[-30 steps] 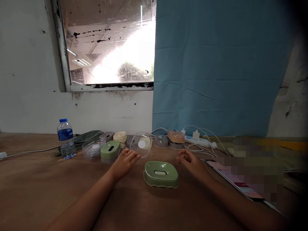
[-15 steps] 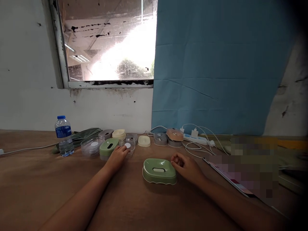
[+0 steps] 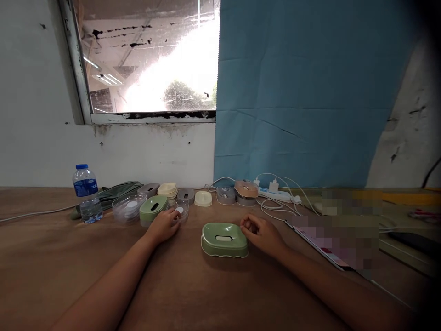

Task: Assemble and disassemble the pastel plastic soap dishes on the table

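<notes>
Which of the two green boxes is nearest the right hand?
The front green box, set apart from the rest, beside the right hand. The rear green box sits farther back, close to the left hand.

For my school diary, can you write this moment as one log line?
left hand: at clear container, contact unclear | right hand: curled, beside front green dish | water bottle: upright, capped

Clear tray point(image 3: 183, 206) lowered, right hand point(image 3: 259, 233) nearer box point(image 3: 224, 246)

The left hand point(image 3: 164, 226), right hand point(image 3: 264, 235) and slim forearms point(image 3: 115, 276) are bare
</notes>
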### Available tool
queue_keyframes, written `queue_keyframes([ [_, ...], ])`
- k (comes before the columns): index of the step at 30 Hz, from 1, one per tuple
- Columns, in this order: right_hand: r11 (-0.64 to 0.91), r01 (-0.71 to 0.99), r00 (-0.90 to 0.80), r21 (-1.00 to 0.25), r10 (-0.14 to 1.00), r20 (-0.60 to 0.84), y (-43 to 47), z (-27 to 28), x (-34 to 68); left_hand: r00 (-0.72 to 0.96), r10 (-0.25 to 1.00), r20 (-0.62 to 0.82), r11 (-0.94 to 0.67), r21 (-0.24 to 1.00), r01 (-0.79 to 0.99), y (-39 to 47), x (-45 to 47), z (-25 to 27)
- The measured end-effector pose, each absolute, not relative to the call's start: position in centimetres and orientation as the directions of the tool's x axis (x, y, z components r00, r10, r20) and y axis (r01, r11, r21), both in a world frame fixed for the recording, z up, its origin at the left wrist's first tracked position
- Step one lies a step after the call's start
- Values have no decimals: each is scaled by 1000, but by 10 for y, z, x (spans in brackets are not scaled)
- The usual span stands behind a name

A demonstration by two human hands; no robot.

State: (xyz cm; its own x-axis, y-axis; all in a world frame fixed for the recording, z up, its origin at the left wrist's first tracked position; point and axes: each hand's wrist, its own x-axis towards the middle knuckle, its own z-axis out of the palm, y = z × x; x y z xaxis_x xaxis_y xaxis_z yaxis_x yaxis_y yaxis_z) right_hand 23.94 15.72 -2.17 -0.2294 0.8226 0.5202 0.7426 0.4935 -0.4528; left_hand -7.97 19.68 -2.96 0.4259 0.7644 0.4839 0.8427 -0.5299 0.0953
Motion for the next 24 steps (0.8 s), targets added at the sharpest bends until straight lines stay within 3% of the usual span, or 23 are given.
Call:
queue_keyframes([
  [5,504,733,-245,-457,822,514,158,-23,240,455,772,445,-573,175,801,196,-84,-30],
  [13,514,735,-243,-443,809,535,158,-24,239,446,766,464,-558,134,819,197,-84,-31],
  [20,723,597,-542,-349,683,489,152,-20,241,425,777,465,-526,108,843,196,-78,-34],
  [24,684,622,-585,-382,730,354,149,-23,239,418,768,484,-522,98,847,195,-76,-35],
])
